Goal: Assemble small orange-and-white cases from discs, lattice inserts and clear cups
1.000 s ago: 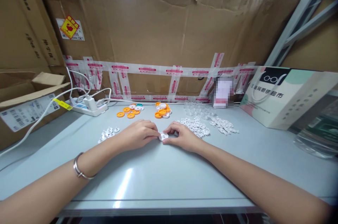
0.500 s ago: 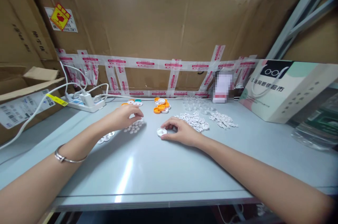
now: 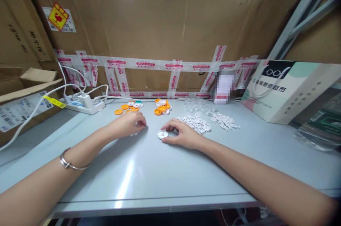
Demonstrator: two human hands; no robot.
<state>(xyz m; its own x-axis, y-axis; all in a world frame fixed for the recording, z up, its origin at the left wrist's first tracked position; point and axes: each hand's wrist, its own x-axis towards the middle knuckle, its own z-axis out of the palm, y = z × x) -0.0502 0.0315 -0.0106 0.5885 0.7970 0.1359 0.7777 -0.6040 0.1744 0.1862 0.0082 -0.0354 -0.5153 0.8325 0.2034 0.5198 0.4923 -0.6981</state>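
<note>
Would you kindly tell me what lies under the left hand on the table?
A few small white pieces peek out from under the left hand, on the table. The hand covers whatever else may lie there, so their full number cannot be seen.

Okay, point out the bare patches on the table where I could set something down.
Widest: the near stretch of table, between left forearm, right forearm and front edge. Another lies between right forearm, small white pieces and paper bag. Crowded: the back, with coloured rings and clear pieces, and around the left hand.
</note>
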